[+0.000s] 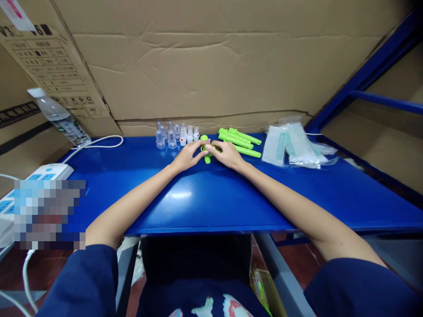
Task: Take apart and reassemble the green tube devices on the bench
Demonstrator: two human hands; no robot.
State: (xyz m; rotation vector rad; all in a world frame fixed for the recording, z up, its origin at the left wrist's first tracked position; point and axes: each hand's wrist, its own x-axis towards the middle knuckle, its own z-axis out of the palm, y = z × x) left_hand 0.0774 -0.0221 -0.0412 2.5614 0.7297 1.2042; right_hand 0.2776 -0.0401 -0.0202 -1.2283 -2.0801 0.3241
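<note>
A: What are the hands doing?

B: The left hand (187,157) and right hand (228,154) meet on one green pen (207,154), fingertips pinched on it from both sides. It sits low over the blue table (205,198), a little towards the person from the vials (175,133).

A: How would it handle?

B: I'd judge it light, stiff plastic, smooth and a bit slippery. It's best pinched around the barrel, near each end.

A: What's around it?

B: To the right of the vials lies a pile of green pens (239,141), just beyond the right hand. Further right are clear pouches (292,145). To the left of the vials a white cable (95,143) runs to a power strip (46,171), with a water bottle (59,116) tilted against the cardboard (211,61) behind.
</note>
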